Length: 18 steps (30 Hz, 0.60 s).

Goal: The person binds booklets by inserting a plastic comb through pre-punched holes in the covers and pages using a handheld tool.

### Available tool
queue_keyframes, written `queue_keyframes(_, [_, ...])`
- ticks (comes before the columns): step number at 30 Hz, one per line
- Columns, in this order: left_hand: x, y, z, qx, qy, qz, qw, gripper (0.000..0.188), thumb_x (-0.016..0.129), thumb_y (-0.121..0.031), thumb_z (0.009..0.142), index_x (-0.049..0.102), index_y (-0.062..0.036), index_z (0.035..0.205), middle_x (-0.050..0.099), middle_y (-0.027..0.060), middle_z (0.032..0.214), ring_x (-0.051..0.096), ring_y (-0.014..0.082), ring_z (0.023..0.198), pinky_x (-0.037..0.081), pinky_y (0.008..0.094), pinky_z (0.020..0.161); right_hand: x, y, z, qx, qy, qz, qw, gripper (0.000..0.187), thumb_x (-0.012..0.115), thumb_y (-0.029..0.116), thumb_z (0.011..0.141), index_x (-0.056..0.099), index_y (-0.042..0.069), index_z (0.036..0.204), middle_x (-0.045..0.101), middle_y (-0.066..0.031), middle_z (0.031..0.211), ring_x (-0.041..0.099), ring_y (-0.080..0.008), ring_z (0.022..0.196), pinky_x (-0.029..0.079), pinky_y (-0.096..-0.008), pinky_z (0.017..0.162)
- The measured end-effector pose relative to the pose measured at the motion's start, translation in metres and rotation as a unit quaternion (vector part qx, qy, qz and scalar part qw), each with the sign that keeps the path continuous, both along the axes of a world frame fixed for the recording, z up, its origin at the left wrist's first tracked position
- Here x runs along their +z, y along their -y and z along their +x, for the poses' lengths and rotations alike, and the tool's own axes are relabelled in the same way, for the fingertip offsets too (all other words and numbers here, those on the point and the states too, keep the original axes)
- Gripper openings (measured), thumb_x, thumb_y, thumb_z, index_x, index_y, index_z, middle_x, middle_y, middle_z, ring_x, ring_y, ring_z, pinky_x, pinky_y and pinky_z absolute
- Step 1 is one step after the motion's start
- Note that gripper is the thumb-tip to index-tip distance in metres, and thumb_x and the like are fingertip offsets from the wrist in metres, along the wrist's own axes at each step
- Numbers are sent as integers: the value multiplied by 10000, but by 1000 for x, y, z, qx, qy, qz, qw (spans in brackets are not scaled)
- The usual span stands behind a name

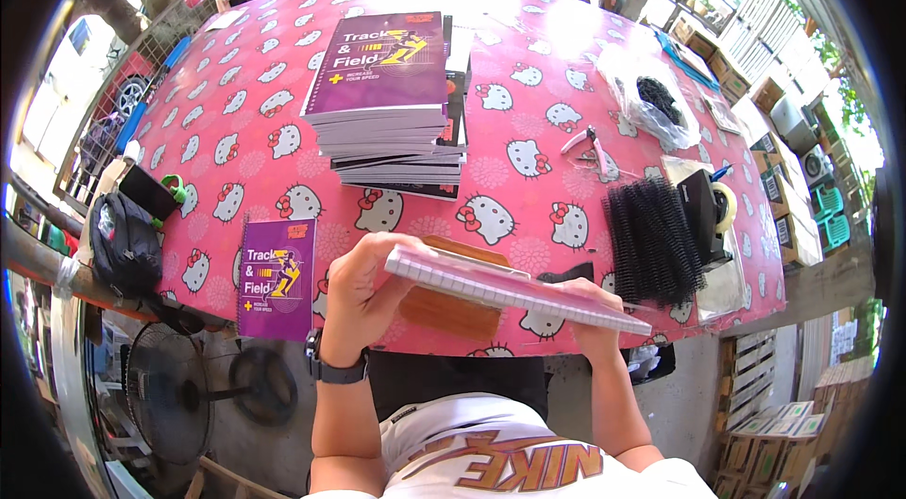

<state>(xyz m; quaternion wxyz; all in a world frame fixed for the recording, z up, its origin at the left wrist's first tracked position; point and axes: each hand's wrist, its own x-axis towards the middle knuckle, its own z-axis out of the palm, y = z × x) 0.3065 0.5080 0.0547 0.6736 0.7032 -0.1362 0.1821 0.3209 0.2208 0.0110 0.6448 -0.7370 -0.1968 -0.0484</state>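
Observation:
Between my two hands a notebook (510,291) is held nearly edge-on above the near edge of the table, its left end raised. Its side shows regular marks along the page edge, and no binding coil is visible on it. My left hand (366,284) grips its left end with the thumb below. My right hand (595,308) is closed on the other end. Beneath it a brown wooden board (448,315) is partly covered. To the left lies one purple notebook (276,277). Farther back stands a tall stack of notebooks (387,74), purple on top.
On the right of the pink table (510,103) lie black plastic binding coils (653,240), a black tape dispenser (700,207), pink-handled pliers (593,155) and a plastic bag (658,103) holding more black coil. A black bag (127,244) sits at the left edge, above a fan (170,390).

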Motion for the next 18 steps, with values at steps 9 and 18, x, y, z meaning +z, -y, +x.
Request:
queue_keyframes(9, [-5,-10,-1,18,64,90,994,274,578,97,724,588,-29,968,681,85,914,655,213,895,424,389,946,-16,-3,3,12,29,-13,999,209,692,69,750,655,-25,933,683,-151,926,666,-208,852,520,-296,775])
queue_keyframes(18, [-55,-10,9,67,9,51,996,507,693,-148,766,506,-35,1224,548,114,1215,533,231,1123,333,378,1034,-35,-17,8,53,-7,20,998,777,652,19,741,261,71,1411,356,-164,1405,335,-276,1317,289,-382,1058])
